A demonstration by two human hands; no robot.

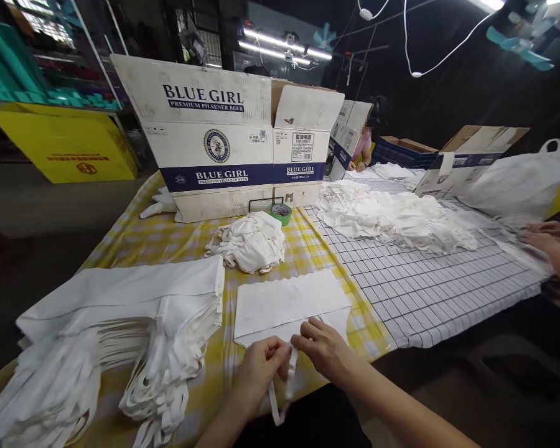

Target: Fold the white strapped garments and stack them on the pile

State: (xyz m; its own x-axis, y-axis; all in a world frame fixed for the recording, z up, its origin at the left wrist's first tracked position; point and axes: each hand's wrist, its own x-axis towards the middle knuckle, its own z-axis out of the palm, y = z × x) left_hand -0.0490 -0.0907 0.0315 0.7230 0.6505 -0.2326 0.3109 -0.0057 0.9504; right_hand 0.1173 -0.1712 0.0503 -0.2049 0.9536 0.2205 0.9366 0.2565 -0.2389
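A folded white fabric garment (287,302) with thin straps lies flat in front of me, its upper edge wavy. My left hand (264,367) is at its near edge, thumb and fingers pinched on a narrow white strap (291,373). The strap hangs in a loop below my fingers toward the table edge. My right hand (324,348) is closed at the strap's upper end, its fingers over the fabric. To the left lies a thick stack of similar white garments (135,283), with many strap loops hanging toward me. A crumpled white pile (252,242) sits beyond the garment.
A roll of green tape (280,214) stands before a large white and blue carton (219,143). On the right, a white fabric heap (396,214) covers part of the checked cloth (401,292). A co-worker's hands (550,239) handle fabric at the right edge; another person sits farther back.
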